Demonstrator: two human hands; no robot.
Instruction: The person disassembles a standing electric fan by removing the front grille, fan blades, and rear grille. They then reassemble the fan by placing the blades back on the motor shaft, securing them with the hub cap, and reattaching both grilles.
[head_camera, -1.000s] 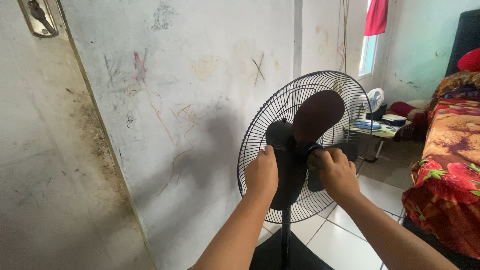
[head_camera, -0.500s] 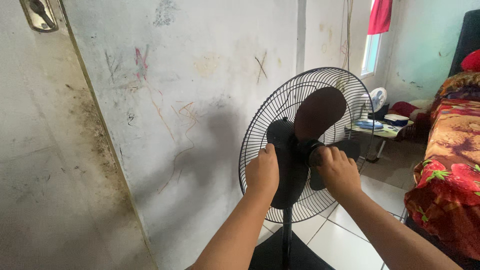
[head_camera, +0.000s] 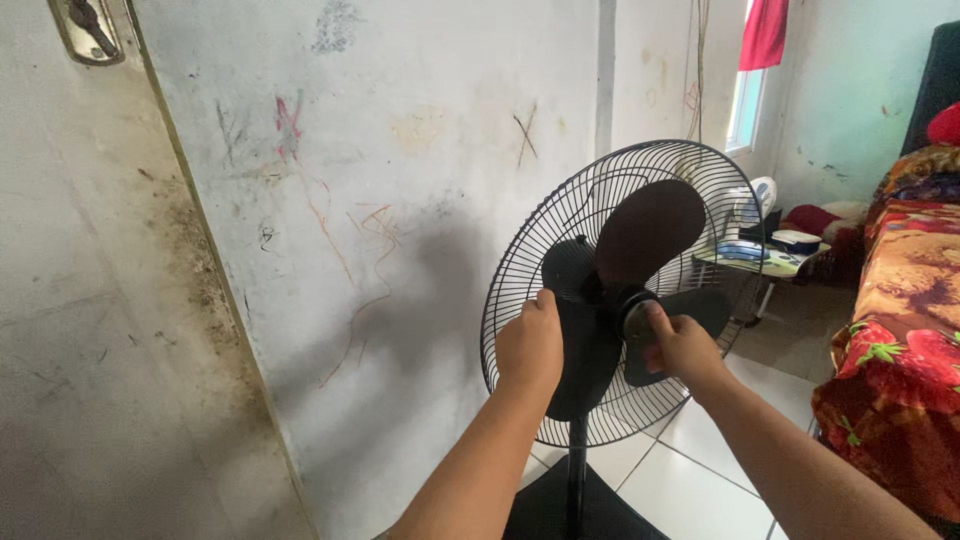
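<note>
- Fan (head_camera: 620, 300): black pedestal type, round wire grille (head_camera: 520, 260) behind, front guard off, three broad matte plastic blades (head_camera: 650, 230) exposed. It stands on a thin pole (head_camera: 576, 470) over a dark base (head_camera: 590, 510), just beside the wall.
- Left hand (head_camera: 530, 345): closed over the edge of the lower-left blade, knuckles toward the camera, the grip curled around the blade rim.
- Right hand (head_camera: 680, 345): the grip is closed on the round hub cap (head_camera: 635, 315) at the blade centre, thumb on top, fingers wrapped around it.
- Both forearms come in from the bottom edge and converge on the hub.
- Wall (head_camera: 400, 200): rough painted plaster, scribbled with crayon lines, dark mould-like staining along a vertical edge at left. The grille's left rim sits near it, so there is little room on that side.
- Floor (head_camera: 690, 460): glossy white tile, open patch right of the base.
- Bed (head_camera: 900, 330): right edge, soft red-orange floral cover, near the right forearm; narrow gap between it and the fan.
- Small bench (head_camera: 760, 262): behind the grille, light top, carries a few small items I cannot make out.
- Window (head_camera: 745, 100): bright, red cloth (head_camera: 765, 35) hanging at its top.
- Metal latch plate (head_camera: 85, 25): top-left corner.
</note>
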